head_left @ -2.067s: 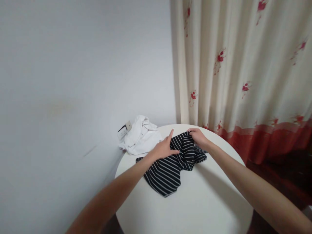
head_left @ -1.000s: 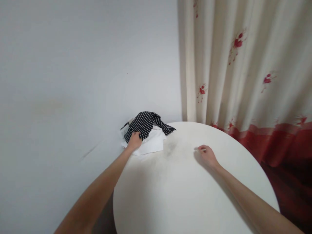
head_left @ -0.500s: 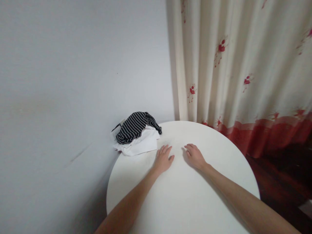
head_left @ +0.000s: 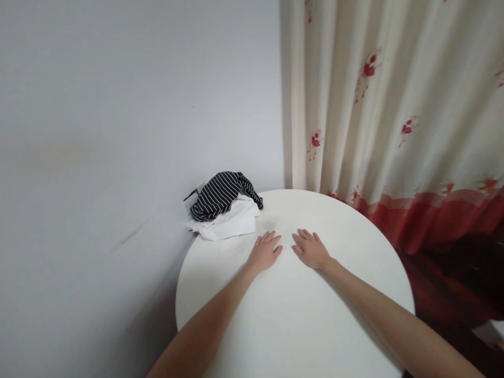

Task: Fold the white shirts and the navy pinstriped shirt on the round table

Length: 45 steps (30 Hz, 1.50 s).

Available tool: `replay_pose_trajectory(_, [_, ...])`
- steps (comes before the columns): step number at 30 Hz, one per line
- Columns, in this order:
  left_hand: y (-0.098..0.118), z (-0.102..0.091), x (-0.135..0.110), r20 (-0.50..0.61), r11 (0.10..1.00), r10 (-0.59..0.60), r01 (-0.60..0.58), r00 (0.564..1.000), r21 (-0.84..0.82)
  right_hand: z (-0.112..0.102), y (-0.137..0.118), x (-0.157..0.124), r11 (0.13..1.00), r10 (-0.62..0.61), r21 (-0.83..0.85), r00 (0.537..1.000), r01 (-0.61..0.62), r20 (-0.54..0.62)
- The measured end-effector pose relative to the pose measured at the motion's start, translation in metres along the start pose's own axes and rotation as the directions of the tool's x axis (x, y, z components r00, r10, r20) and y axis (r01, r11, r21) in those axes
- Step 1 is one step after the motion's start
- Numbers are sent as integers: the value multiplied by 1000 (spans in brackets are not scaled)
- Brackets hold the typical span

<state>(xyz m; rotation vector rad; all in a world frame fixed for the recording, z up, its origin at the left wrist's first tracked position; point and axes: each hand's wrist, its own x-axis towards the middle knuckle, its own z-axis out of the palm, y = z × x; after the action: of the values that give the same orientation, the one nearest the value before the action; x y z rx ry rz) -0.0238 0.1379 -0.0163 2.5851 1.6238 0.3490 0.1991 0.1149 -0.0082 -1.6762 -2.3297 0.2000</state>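
My left hand (head_left: 265, 252) lies flat, palm down, on the round white table (head_left: 299, 325), fingers stretched out and holding nothing. My right hand (head_left: 311, 249) rests flat beside it, a small gap between them, also empty. A crumpled black-and-white striped garment (head_left: 220, 193) sits on top of a white garment (head_left: 230, 223) at the table's far left edge, against the wall. Both hands are a short way in front and to the right of that pile, not touching it.
A grey-white wall (head_left: 118, 131) runs along the left. A cream curtain (head_left: 394, 105) with red flowers and a red hem hangs behind the table on the right. Dark floor (head_left: 452, 294) shows to the right of the table.
My left hand carried the striped garment from the table's middle onto the white garment, let go, and came back. Both hands now lie flat side by side on the table.
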Motion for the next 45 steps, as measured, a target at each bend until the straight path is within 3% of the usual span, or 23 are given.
replay_pose_trajectory(16, [-4, -3, -1, 20, 998, 25, -24, 1000, -54, 1, 4, 1, 1000, 0, -1, 1000, 0, 18])
replay_pose_trajectory(25, [-14, -2, -2, -27, 986, 55, -59, 998, -153, 5, 5, 1, 1000, -2, -8, 1000, 2, -1])
replay_pose_trajectory(28, [-17, 1, -2, -86, 971, 67, -84, 994, -222, 6, 7, 2, 1000, -3, -17, 1000, 3, -3])
replay_pose_trajectory(33, [-22, -3, 3, -277, 943, 12, -103, 961, -317, 9, 9, 3, 1000, -7, -30, 1000, 7, 2])
replay_pose_trajectory(35, [-28, -11, 5, -368, 942, -55, -74, 928, -327, 9, 10, 3, 999, -15, -32, 1000, 15, 4])
replay_pose_trajectory(38, [-45, -28, 6, -522, 939, -179, -14, 834, -344, 10, 11, 3, 999, -19, -36, 1000, 19, 4])
replay_pose_trajectory(42, [-74, -51, -1, -714, 935, -320, 86, 623, -344, 12, 12, 3, 999, -16, -40, 1000, 16, 8])
replay_pose_trajectory(45, [-92, -61, -8, -787, 913, -409, 223, 462, -343, 13, 12, 3, 999, -17, -41, 1000, 17, 7])
